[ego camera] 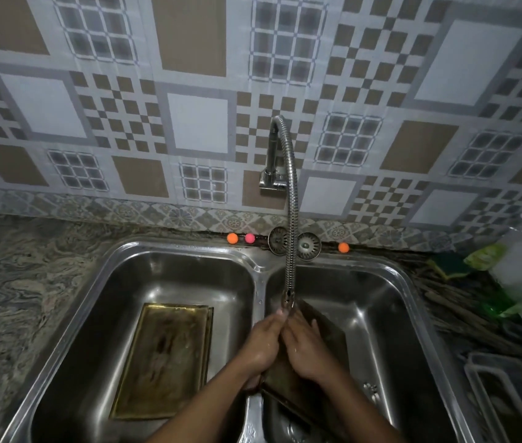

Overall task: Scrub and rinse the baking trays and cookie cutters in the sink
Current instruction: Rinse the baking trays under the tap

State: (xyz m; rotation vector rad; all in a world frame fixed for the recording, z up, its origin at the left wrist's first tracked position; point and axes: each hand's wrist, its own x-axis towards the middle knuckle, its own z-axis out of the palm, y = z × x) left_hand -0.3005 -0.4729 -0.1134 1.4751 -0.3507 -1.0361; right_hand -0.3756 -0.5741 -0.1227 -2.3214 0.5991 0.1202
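A dark tray (pixel 330 340) is held tilted over the right basin (pixel 381 314), just under the hose tip (pixel 287 298). Its left edge is gripped by the left hand (pixel 263 343); the right hand (pixel 309 350) is laid on its face, fingers fairly straight, nothing clasped. A second tray (pixel 164 359) is seen lying flat in the left basin (pixel 109 298)

No lettering, label, brand or number can be read on anything in this view.
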